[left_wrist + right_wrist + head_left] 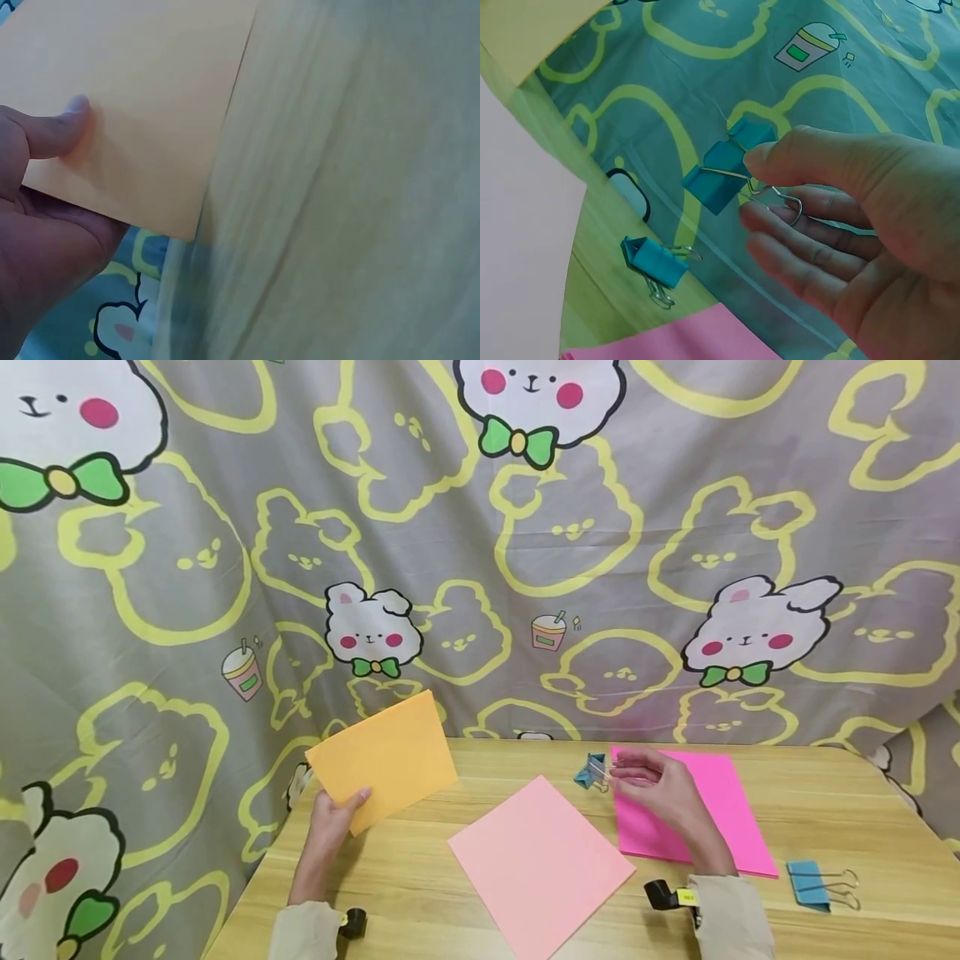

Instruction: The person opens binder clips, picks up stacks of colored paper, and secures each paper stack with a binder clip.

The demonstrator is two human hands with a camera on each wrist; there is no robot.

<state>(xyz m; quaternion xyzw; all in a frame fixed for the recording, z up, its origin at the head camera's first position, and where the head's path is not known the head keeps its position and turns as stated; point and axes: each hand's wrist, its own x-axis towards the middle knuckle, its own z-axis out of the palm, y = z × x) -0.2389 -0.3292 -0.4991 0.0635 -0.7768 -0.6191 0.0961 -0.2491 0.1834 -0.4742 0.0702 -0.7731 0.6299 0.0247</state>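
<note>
A stack of orange paper (386,760) is tilted up off the table's left side. My left hand (333,827) grips its lower corner, thumb flat on the front face and the other fingers hidden behind. Over at the right, my right hand (670,795) pinches the wire handles of a blue binder clip (718,174) between thumb and fingertips, holding it above the table. A second blue binder clip (657,262) lies below it near the table's back edge. Bright pink paper (723,802) lies flat under the right hand in the head view.
Pale pink paper (540,868) lies diagonally across the middle of the wooden table (405,877). Another blue binder clip (813,885) rests at the right, beside the bright pink paper. A patterned curtain (450,552) hangs directly behind the table.
</note>
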